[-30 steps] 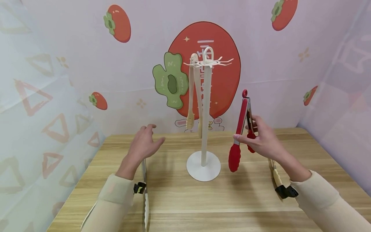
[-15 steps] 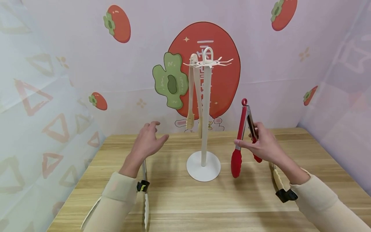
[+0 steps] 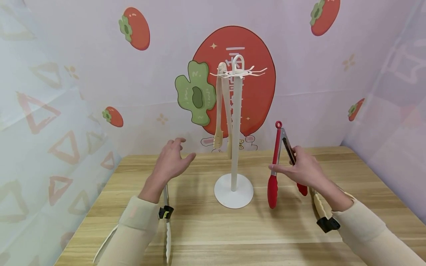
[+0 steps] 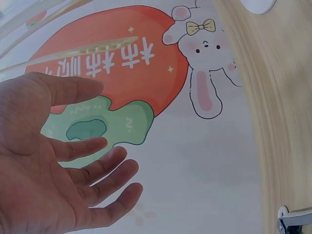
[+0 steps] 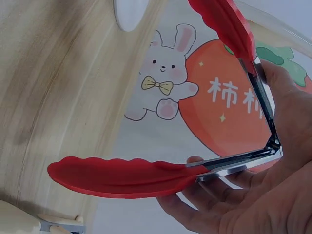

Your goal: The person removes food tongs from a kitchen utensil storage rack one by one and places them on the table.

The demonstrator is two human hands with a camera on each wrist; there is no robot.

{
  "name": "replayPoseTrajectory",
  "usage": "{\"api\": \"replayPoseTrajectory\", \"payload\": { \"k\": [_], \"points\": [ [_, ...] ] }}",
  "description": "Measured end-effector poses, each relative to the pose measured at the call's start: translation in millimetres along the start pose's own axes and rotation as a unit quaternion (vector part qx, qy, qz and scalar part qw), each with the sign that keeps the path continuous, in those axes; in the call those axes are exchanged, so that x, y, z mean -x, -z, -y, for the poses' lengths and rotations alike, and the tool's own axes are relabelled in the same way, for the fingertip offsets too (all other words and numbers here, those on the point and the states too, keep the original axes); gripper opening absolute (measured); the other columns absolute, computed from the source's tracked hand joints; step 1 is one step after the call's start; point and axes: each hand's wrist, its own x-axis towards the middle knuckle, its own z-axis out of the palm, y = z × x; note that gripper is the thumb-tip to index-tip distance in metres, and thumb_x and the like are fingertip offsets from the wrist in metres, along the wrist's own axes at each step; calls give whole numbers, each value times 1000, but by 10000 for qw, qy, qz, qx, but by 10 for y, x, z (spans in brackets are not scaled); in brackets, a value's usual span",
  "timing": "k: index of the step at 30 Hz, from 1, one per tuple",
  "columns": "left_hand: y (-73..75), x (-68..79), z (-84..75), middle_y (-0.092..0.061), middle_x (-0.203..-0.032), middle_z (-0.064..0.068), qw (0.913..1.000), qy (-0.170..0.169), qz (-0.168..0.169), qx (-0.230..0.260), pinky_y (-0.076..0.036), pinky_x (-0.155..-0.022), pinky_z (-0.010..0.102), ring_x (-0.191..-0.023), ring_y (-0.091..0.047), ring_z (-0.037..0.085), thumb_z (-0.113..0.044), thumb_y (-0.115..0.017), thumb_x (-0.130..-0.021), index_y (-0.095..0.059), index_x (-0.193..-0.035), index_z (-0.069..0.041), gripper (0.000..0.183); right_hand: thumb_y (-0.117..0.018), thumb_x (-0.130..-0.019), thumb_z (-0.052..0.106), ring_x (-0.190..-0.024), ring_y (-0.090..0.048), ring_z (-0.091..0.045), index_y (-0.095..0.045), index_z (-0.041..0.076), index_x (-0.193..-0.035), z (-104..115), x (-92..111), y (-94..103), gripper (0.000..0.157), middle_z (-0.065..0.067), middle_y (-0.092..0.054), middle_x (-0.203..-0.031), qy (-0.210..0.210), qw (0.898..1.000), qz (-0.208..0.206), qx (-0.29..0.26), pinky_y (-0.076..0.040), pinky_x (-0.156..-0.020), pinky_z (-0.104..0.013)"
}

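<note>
In the head view my right hand holds red-headed tongs upright, ring end up and spread apart. Its thumb is at one arm and its fingers at the other. The right wrist view shows both scalloped red heads wide apart and the metal arms meeting at the hinge beside my palm. My left hand hovers over the table's left side, fingers loosely bent and holding nothing. Between my hands stands a white rack with a ring of hooks on top. Cream tongs hang from its left side.
Tongs with pale heads lie on the wooden table under my left forearm. Another cream-headed pair lies under my right wrist. The rack's round white base stands mid-table. Printed cloth hangs behind and along both sides.
My right hand has moved down a little with the red tongs, whose arms have spread wider. My left hand has shifted slightly to the right.
</note>
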Motion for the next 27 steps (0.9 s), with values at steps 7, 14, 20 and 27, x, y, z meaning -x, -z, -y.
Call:
{"api": "replayPoseTrajectory", "payload": {
  "k": [7,14,20,27],
  "points": [
    [14,-14,-29,-55,-124,21,10000,-28,4,71,-47,-92,51,-112,-55,36,-37,-67,-95,-46,-146,-1,65,-76,-74,72,-65,-48,-22,-45,-4,-111,-16,-1,-29,90,-12,-46,-81,-171,9995,197,180,-39,-49,-33],
    [9,-14,-40,-55,-124,21,9999,-60,-3,132,-47,-92,52,-112,-56,36,-35,-67,-95,-47,-145,0,64,-75,-74,73,-60,-44,-19,-46,-2,-103,-59,-11,-76,85,-9,-44,-78,-322,9982,415,285,-36,-48,-32],
    [2,-13,-41,-54,-125,20,9999,-51,6,138,-48,-92,52,-113,-56,36,-36,-67,-95,-47,-145,0,64,-74,-74,73,-56,-42,-19,-46,0,-97,-96,-25,-123,81,-8,-44,-73,-403,9971,456,451,-34,-46,-31],
    [-2,-18,-55,-55,-124,20,9999,-57,2,130,-48,-92,52,-113,-56,36,-36,-67,-95,-47,-145,0,64,-73,-75,73,-55,-45,-19,-45,-2,-97,-124,-45,-211,83,-9,-47,-71,-460,9952,560,662,-37,-46,-31]
  ]
}}
